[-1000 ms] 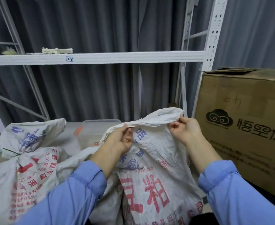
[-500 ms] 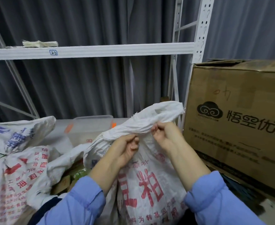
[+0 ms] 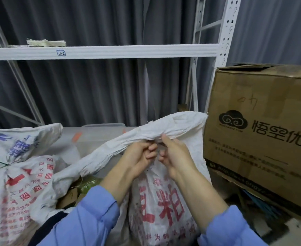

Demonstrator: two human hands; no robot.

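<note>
Both hands have come together since a second ago: before, they held the sack mouth far apart, and now they are almost touching each other at its middle. The left hand (image 3: pixel 141 157) has its fingers curled around the bunched cloth of the white sack (image 3: pixel 164 206), and the right hand (image 3: pixel 175 158) pinches the same cloth just beside it. The white sack stands upright in front of the person, with big red characters on its side, and its gathered top edge rises above both hands. On the right it is just beside a cardboard box (image 3: pixel 263 139). Another printed sack (image 3: pixel 22 183) lies on the left. A clear plastic box (image 3: pixel 100 137) is behind, below the white shelf beam (image 3: pixel 119 51) and before a grey curtain (image 3: pixel 93 95).
</note>
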